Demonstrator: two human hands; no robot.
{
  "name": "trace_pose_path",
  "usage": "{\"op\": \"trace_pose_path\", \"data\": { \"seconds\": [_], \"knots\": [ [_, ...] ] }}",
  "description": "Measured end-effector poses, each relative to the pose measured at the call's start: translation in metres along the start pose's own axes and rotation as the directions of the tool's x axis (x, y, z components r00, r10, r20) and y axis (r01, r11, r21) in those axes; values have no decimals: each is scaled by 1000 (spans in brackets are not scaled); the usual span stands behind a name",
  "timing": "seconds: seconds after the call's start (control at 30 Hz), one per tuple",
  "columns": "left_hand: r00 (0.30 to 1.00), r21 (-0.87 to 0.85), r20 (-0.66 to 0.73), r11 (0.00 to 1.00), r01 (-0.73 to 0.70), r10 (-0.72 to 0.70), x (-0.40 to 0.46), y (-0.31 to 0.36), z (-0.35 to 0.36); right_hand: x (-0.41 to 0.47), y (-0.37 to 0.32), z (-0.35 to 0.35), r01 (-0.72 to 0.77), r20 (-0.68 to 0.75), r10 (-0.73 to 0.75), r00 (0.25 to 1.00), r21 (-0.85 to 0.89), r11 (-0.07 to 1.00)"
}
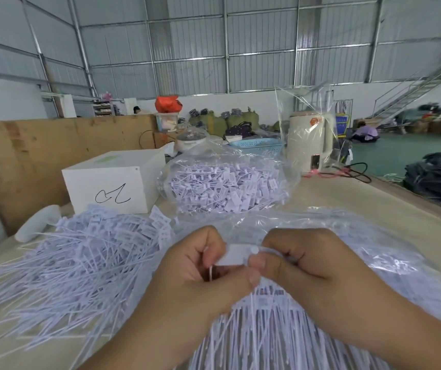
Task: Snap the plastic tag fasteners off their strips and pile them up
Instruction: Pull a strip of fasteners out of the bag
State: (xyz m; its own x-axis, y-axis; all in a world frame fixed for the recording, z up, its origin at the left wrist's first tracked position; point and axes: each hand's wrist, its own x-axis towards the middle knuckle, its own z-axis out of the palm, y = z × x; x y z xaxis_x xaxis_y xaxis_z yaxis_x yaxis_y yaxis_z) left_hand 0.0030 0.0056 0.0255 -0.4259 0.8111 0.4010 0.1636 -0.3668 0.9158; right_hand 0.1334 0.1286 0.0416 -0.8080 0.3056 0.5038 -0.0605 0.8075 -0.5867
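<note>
L hand [200, 265] & R hand [302, 263] both pinch one white tag fastener [236, 254], grip closed on it, above strips [262, 324]; loose pile [80, 260] on bench to left.

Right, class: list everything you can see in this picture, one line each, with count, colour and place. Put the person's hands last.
loose pile: one, white, table left
tag: one, white, pinched between both hands
strips: many, white, under the hands
bag: one, clear, full of tags, table centre
box: one, white, scribbled mark, behind the pile
kettle: one, cream, plastic-wrapped, table right
basket: one, blue, far centre
left hand: grips the tag
right hand: grips the tag
</note>
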Motion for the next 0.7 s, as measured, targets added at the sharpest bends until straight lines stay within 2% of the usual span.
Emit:
{"op": "trace_pose_path", "data": {
  "seconds": [0.1,0.17,0.2,0.27,0.33,0.37,0.43,0.5,0.6,0.7],
  "knots": [
    [962,90,-258,994,-69,90,1,-4,5,2,-1,1,-73,-314,104,944,107,992],
    [952,126,-288,989,-73,107,1,-4,0,4,4,-9,-65,-412,118,904,140,988],
    [963,125,-255,990,-61,91,2,-4,-2,4,7,-13,-44,-378,90,921,128,991],
    [989,98,-138,994,-41,54,1,-3,-4,2,10,-14,15,-174,6,985,117,993],
    [999,69,6,997,-39,39,-1,-3,-2,0,11,-8,53,50,-59,997,110,992],
    [998,66,58,997,-36,33,-3,-4,0,0,11,-6,61,117,-73,990,105,993],
    [993,86,121,996,-30,19,-5,-4,2,0,9,-5,60,168,-88,982,167,984],
    [983,95,184,995,-24,7,-5,-4,1,1,10,-6,32,155,-64,986,197,980],
    [965,85,262,996,-21,-2,-5,0,-4,0,11,-3,-4,144,-13,989,118,993],
    [956,101,291,994,-52,21,-4,6,-8,0,11,-5,-6,181,-16,983,118,993]
  ]
}}
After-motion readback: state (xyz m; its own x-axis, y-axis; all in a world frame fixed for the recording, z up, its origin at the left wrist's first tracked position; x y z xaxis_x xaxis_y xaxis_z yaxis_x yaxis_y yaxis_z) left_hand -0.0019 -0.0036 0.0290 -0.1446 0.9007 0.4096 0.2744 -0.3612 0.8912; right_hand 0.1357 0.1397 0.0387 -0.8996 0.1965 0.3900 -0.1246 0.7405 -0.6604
